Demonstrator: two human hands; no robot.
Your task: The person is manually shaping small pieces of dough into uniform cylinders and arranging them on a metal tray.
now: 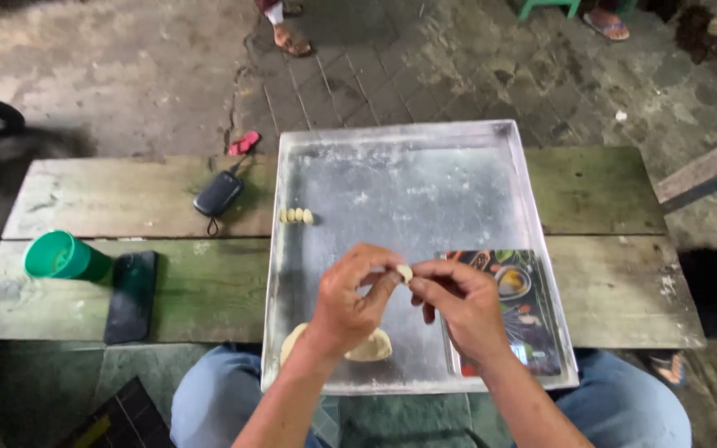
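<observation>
Both my hands meet over the near half of a floured metal tray (491,174). A small pale piece of dough (406,272) is pinched between the fingertips of my left hand (354,294) and my right hand (458,299). Below my left wrist lies a larger flat lump of dough (373,347), partly hidden by the hand. A short row of small shaped dough pieces (295,216) sits at the tray's left edge. A dark printed board (533,307) lies in the tray's near right corner, under my right hand.
The tray rests on a worn wooden bench (126,199). On the bench's left part are a green cup (64,255), a black phone (132,294) and a small black device with a cord (218,194). Other people's sandalled feet (290,37) stand on the paving beyond.
</observation>
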